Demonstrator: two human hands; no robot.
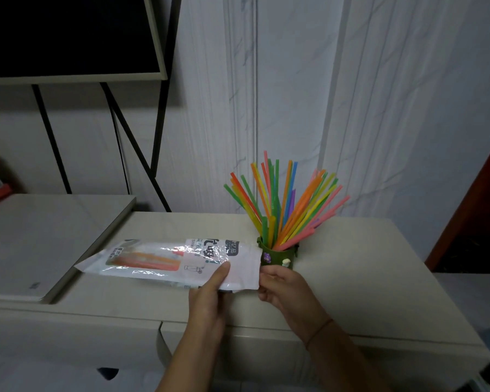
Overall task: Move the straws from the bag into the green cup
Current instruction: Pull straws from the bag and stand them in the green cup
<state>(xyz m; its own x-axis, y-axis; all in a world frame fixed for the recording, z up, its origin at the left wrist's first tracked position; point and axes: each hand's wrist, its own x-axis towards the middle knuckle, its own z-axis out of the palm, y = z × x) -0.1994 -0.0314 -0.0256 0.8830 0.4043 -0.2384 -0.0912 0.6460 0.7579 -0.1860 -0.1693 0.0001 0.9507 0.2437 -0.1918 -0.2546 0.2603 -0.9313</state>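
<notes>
A clear and white plastic straw bag (164, 261) lies lengthwise above the cream counter, its open end to the right. Through the film I see a few orange and pink straws (150, 263) inside. My left hand (210, 292) pinches the bag's right end, thumb on top. My right hand (280, 287) is at the bag's opening edge, fingers curled at the film, just in front of the green cup (279, 257). The cup stands upright with small decorations on its side and holds several bright straws (289, 202) fanned out.
The cream counter (351, 264) runs to a front edge with a drawer gap below. A flat white appliance lid (40, 239) sits at the left. A dark screen on a black stand (68, 35) hangs behind. The wall panel stands close behind the cup.
</notes>
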